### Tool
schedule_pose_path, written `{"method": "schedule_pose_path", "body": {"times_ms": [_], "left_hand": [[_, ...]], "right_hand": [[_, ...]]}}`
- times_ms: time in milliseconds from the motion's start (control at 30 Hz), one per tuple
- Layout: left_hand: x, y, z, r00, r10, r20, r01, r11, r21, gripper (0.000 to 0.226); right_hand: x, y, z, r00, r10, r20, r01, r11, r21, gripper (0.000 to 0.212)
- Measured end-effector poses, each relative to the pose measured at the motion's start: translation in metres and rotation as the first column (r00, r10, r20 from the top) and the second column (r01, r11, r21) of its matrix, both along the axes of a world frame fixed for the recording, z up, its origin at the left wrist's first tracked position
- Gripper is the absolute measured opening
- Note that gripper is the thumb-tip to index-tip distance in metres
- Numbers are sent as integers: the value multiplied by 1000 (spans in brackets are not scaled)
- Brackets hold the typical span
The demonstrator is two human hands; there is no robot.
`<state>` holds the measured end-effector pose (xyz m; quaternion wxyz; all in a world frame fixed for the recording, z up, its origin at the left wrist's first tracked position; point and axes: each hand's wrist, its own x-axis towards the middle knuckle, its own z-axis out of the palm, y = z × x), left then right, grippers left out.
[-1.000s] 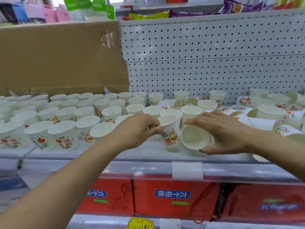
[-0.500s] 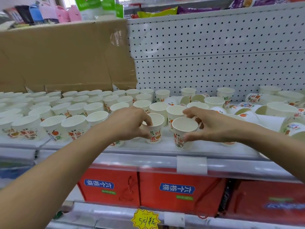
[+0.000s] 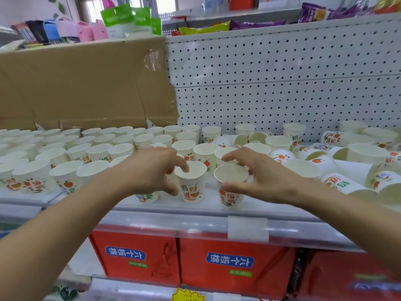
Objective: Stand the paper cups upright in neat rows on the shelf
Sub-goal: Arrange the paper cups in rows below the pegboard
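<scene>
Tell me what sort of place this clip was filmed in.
Most likely a small retail shop: pegboard-backed shelving, a label holder on its front edge, red boxed goods below with a yellow starburst price tag, and snack bags up top.

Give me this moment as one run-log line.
left hand pinches front-left cup, upright | right hand curved round front-right cup, upright, contact unclear | both near shelf front edge | tipped cups lying at right
</scene>
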<state>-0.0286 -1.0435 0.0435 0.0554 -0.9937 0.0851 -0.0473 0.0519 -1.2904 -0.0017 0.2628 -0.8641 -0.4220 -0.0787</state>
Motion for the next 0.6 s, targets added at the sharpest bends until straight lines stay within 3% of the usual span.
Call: {"method": "schedule_pose_path", "body": {"times_ms": [67,133,300,433,600], "left_hand": [[-5,5,11,1000,-21,11,21,996,-81,54],[-3,8,25,997,-59,51,68,980,-186,45],[55,-1,50,986,-153,68,166,936,-311,31],[135,-10,47,985,-169,15,167,945,-281,30],[211,-8,23,975,-161,-155,136,977,-161,42]], "right_hand": [[4,-11,9,995,-49,85,51,999,-13,55],[19,-26,22,985,-116,129,114,993,21,48],[70,-43,48,974,-226,-2,225,969,102,17],[107,-27,55,970,-242,-24,240,968,-78,15],[152,4,55,957,-280,82,292,911,-291,23]]}}
